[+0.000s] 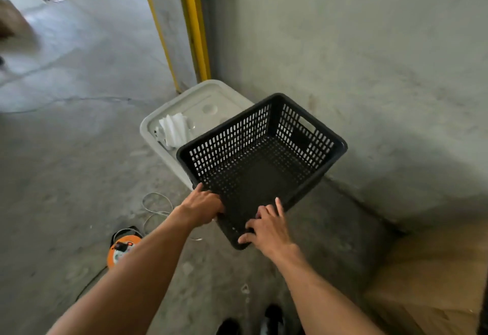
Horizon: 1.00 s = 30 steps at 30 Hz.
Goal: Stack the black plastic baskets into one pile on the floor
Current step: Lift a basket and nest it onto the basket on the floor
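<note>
One black plastic basket with perforated walls and a handle slot is held in the air, tilted toward me, above the concrete floor and partly over a white bin. My left hand grips its near left rim. My right hand holds the near edge at the basket's bottom corner, fingers spread against the wall. The basket is empty. No other black basket is in view.
A white lidded bin with folded white material on top stands behind the basket. A grey wall rises at right, with yellow posts beyond. An orange cable reel and loose cord lie left. A cardboard box sits at right. My shoes show below.
</note>
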Tool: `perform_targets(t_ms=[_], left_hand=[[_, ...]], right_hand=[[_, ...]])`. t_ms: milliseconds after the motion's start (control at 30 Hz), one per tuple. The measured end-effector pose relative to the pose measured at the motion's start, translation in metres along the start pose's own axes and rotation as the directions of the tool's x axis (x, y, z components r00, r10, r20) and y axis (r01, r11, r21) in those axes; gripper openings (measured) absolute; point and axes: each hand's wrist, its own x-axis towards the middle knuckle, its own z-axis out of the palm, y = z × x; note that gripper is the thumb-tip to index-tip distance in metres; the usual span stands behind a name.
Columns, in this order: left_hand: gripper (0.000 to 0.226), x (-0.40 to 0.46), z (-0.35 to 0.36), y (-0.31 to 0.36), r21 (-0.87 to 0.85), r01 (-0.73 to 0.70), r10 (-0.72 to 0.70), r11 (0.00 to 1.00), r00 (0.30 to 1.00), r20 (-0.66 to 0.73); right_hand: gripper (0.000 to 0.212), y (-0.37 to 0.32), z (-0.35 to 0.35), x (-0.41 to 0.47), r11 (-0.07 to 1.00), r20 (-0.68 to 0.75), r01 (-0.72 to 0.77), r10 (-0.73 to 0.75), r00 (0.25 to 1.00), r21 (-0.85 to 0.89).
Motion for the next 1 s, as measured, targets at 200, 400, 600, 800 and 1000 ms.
perform_targets(t_ms=[200, 400, 600, 800, 1000], left_hand=[[0.040, -0.020, 0.014, -0.049, -0.191, 0.251, -0.239, 0.949, 0.967, 0.087], [0.078, -0.018, 0.047, -0.046, -0.467, 0.458, -0.502, 0.757, 0.864, 0.034], [0.106, 0.014, 0.060, -0.034, -0.778, 0.550, -0.762, 0.305, 0.631, 0.147], [0.093, 0.048, 0.073, -0.027, -0.747, 0.625, -0.890, 0.227, 0.445, 0.102], [0.083, 0.057, 0.085, -0.023, -0.720, 0.664, -0.943, 0.204, 0.332, 0.039]], right_hand=[[0.052, -0.068, 0.011, 0.032, 0.999, 0.011, 0.038, -0.038, 0.999, 0.035], [0.048, 0.012, -0.009, 0.066, 0.969, -0.136, 0.095, -0.065, 0.989, 0.228], [0.072, 0.162, -0.061, 0.138, 0.986, -0.314, -0.167, 0.163, 0.935, 0.015], [0.080, 0.251, -0.073, 0.196, 0.944, -0.121, -0.324, 0.329, 0.937, 0.059], [0.066, 0.275, -0.066, 0.207, 0.963, -0.257, -0.253, 0.268, 0.928, 0.091]])
